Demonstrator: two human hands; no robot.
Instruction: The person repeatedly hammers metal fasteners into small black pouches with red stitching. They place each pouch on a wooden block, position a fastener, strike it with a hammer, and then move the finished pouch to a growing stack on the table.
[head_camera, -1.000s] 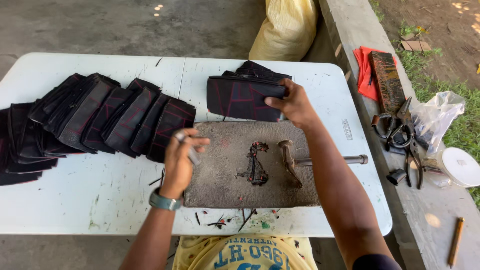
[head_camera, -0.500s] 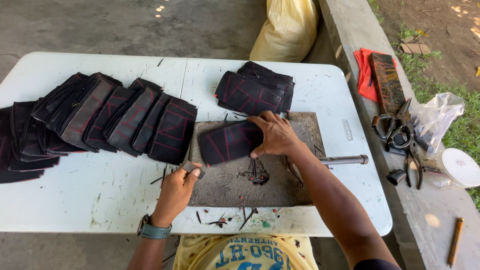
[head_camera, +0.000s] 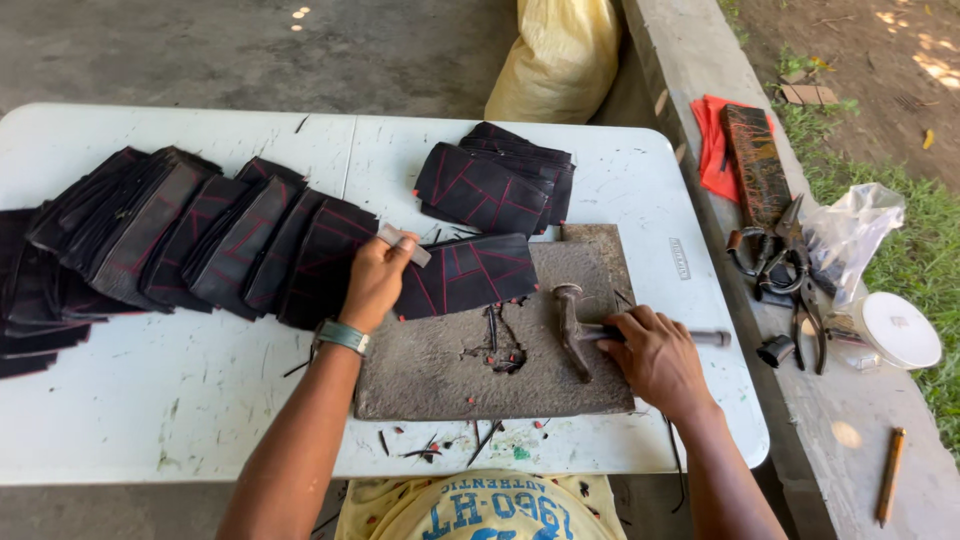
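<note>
A black pouch with red stitching (head_camera: 470, 275) lies on a grey stone slab (head_camera: 480, 375) at the table's front. My left hand (head_camera: 375, 280) rests on the pouch's left end and holds a small metal punch (head_camera: 403, 243) between its fingers. My right hand (head_camera: 655, 355) is closed around the handle of a hammer (head_camera: 572, 325) that lies on the slab's right side. A small stack of the same pouches (head_camera: 495, 180) sits just behind the slab.
A long fanned row of black pouches (head_camera: 170, 240) covers the left of the white table (head_camera: 180, 400). Scraps litter the front edge. On the concrete ledge to the right lie scissors and pliers (head_camera: 790, 265), a red cloth (head_camera: 715, 140), a plastic bag, a white lid (head_camera: 900, 330). A yellow sack (head_camera: 560, 60) stands behind.
My right hand set the pouch on the slab, let go and moved right to grasp the hammer. My left hand rose onto the pouch's left end with the punch.
</note>
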